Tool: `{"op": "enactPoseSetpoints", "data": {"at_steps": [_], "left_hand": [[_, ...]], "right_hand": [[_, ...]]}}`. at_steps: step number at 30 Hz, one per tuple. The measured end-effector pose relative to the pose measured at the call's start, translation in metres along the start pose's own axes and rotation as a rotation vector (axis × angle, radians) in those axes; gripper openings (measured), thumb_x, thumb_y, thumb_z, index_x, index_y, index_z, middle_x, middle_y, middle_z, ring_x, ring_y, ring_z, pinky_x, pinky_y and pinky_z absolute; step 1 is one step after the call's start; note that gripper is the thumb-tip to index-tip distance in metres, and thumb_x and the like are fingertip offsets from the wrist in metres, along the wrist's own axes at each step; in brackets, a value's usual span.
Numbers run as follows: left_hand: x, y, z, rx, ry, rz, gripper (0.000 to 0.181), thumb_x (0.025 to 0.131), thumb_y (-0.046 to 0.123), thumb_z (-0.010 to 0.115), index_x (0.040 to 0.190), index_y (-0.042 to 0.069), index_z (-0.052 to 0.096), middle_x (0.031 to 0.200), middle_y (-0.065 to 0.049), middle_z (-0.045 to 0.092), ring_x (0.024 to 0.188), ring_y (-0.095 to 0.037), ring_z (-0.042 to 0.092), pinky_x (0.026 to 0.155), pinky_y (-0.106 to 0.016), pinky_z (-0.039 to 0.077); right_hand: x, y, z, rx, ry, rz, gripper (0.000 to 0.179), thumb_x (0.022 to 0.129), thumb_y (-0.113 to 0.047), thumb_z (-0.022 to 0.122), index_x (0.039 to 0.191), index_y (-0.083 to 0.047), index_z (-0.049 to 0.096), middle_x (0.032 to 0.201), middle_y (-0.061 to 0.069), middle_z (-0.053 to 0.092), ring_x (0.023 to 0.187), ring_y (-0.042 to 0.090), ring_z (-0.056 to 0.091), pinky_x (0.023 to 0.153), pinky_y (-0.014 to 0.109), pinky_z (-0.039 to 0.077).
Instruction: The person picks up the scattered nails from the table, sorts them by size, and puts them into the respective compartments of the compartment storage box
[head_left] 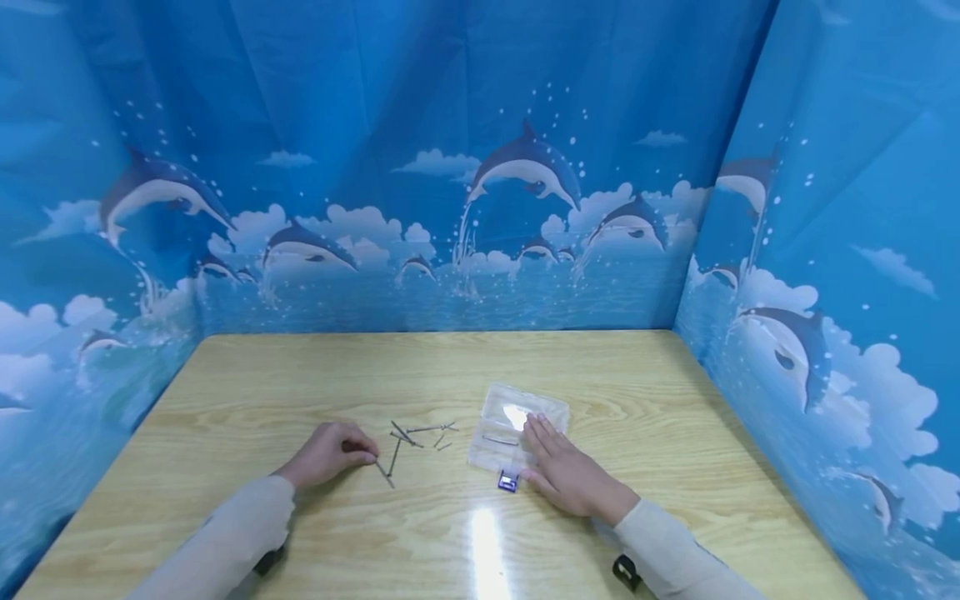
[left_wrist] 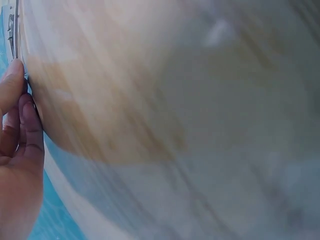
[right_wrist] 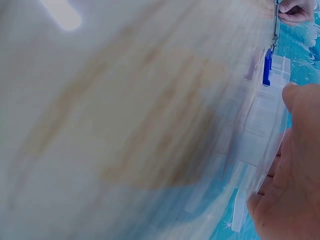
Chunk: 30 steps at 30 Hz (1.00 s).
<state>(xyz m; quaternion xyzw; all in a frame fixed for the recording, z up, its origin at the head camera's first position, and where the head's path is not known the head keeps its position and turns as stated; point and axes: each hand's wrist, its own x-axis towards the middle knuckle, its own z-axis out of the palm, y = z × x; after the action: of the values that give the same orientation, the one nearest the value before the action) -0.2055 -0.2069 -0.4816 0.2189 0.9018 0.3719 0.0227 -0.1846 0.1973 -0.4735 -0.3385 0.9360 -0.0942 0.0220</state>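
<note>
Steady the clear box (head_left: 491, 417) with your right hand (head_left: 566, 475), its fingers straight; left of the box, your left hand (head_left: 337, 454) pinches a nail-like piece (head_left: 386, 476): grip lightly.

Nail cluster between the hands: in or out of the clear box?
Out. Head view shows those nails loose on the table, apart from the clear box.

Looked like a curtained-off tabletop booth to me; home or lab, couldn't tell. Blue dolphin-print curtain (head_left: 420, 133) filled the top of the frame and came down both left and right sides. Wood-grain table (head_left: 405, 542) took the lower half, back edge meeting the curtain at mid-frame; light glare (head_left: 487, 552) on it, bottom centre.
</note>
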Motion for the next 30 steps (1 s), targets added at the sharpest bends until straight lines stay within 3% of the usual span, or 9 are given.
{"op": "enactPoseSetpoints", "data": {"at_steps": [7,14,17,21,30], "left_hand": [[-0.002,-0.001,-0.004,-0.03,-0.001,-0.028,0.01,0.083,0.017,0.073,0.091,0.012,0.074,0.09,0.002,0.072,0.086,-0.014,0.065,0.082,-0.029,0.053],[0.0,0.006,-0.012,-0.106,-0.013,-0.162,0.013,0.086,0.02,0.071,0.096,0.013,0.073,0.095,0.002,0.072,0.09,-0.014,0.065,0.082,-0.03,0.054],[0.004,0.013,-0.012,-0.143,0.006,-0.183,0.016,0.086,0.021,0.071,0.099,0.01,0.073,0.096,0.0,0.072,0.09,-0.014,0.064,0.082,-0.029,0.054],[0.011,0.025,-0.007,-0.143,0.065,-0.155,0.02,0.086,0.022,0.071,0.1,0.008,0.073,0.097,-0.003,0.072,0.088,-0.015,0.064,0.08,-0.028,0.054],[0.04,0.057,0.015,-0.256,0.121,-0.206,0.023,0.086,0.026,0.072,0.1,0.008,0.073,0.095,-0.003,0.072,0.082,-0.012,0.065,0.071,-0.025,0.055]], "right_hand": [[0.0,0.0,0.001,-0.003,-0.008,0.004,0.065,0.103,-0.036,0.037,0.147,0.008,0.017,0.156,0.025,0.013,0.145,0.038,0.011,0.116,0.048,0.019],[0.0,-0.001,0.0,0.001,-0.015,0.007,0.065,0.103,-0.037,0.036,0.148,0.007,0.017,0.156,0.025,0.012,0.145,0.038,0.011,0.116,0.048,0.019],[0.0,-0.001,-0.001,-0.002,-0.018,0.009,0.065,0.104,-0.037,0.036,0.148,0.007,0.016,0.156,0.024,0.012,0.145,0.038,0.011,0.116,0.047,0.019],[0.0,-0.001,-0.002,0.001,-0.019,0.008,0.065,0.103,-0.036,0.036,0.148,0.007,0.016,0.156,0.024,0.012,0.145,0.038,0.011,0.116,0.047,0.018],[0.0,-0.001,-0.002,0.003,-0.012,0.002,0.065,0.103,-0.035,0.038,0.148,0.008,0.017,0.156,0.025,0.012,0.145,0.039,0.012,0.116,0.047,0.018]]}}
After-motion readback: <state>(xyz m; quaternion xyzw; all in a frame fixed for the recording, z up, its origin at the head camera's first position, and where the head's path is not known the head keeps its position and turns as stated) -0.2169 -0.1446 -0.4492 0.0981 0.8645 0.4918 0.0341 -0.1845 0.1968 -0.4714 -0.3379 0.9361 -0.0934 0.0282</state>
